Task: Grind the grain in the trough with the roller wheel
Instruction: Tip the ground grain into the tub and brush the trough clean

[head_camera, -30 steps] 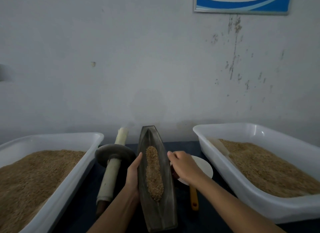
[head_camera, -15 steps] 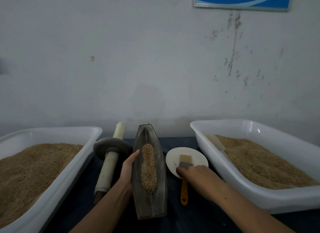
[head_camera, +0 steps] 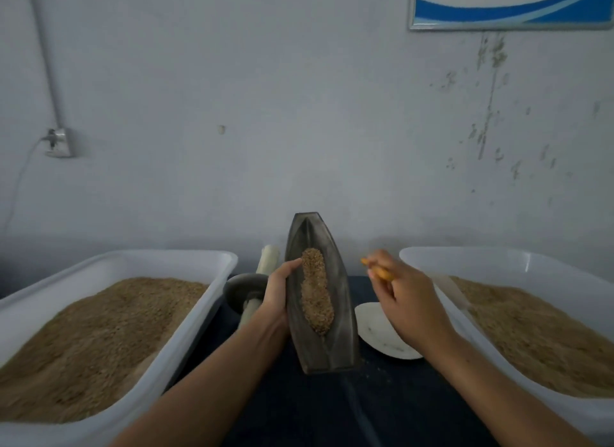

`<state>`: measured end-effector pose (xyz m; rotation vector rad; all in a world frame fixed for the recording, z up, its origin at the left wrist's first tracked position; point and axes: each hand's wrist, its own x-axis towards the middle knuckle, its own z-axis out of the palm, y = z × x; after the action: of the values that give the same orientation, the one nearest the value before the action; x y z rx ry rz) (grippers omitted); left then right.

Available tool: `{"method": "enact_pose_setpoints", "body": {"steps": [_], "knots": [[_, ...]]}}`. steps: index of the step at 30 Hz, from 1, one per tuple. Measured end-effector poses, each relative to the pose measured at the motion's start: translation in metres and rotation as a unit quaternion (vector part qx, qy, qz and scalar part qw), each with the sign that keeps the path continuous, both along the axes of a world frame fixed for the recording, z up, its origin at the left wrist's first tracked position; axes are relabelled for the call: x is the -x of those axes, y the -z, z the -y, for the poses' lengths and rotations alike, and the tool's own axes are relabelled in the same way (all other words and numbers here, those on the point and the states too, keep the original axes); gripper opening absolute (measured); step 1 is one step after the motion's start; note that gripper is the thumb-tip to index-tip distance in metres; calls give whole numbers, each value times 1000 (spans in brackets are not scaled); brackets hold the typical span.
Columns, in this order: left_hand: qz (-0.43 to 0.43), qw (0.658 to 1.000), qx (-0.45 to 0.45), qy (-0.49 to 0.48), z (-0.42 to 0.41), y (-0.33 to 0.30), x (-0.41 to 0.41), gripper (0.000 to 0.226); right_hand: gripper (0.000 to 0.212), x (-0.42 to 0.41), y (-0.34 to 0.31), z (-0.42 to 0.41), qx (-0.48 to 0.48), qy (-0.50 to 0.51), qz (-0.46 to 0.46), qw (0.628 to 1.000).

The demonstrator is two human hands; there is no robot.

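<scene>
Trough (head_camera: 335, 340) lies lengthwise on dark worktop (head_camera: 299, 406), holding a strip of grain (head_camera: 315, 293). L hand (head_camera: 275, 297) grips trough's left rim, thumb at grain's far end. R hand (head_camera: 405, 297), raised right of trough, fingers curled on orange handle (head_camera: 377, 271). Roller wheel (head_camera: 244, 292) lies just left of L hand. White plate (head_camera: 375, 330) sits below R hand. White bins of grain flank both: left bin (head_camera: 186, 320), right bin (head_camera: 442, 263).
</scene>
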<state>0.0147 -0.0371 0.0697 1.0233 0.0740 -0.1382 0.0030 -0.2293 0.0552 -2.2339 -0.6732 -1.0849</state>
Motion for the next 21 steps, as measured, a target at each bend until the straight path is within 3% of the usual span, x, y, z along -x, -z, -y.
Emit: {"method": "enact_pose_setpoints", "body": {"steps": [3, 8, 14, 21], "knots": [[18, 999, 0, -28, -11, -18, -1, 26, 9, 11, -31, -27, -114, -117, 18, 986], [40, 997, 9, -59, -45, -39, 0, 24, 7, 11, -46, -79, -172, -228, -39, 958], [50, 993, -18, -110, -111, -44, 3, 25, 12, 3, -40, -148, -276, -310, -120, 902], [42, 984, -51, -166, -176, -33, -2, 25, 18, -7, -36, -205, -322, -358, -159, 862]]}}
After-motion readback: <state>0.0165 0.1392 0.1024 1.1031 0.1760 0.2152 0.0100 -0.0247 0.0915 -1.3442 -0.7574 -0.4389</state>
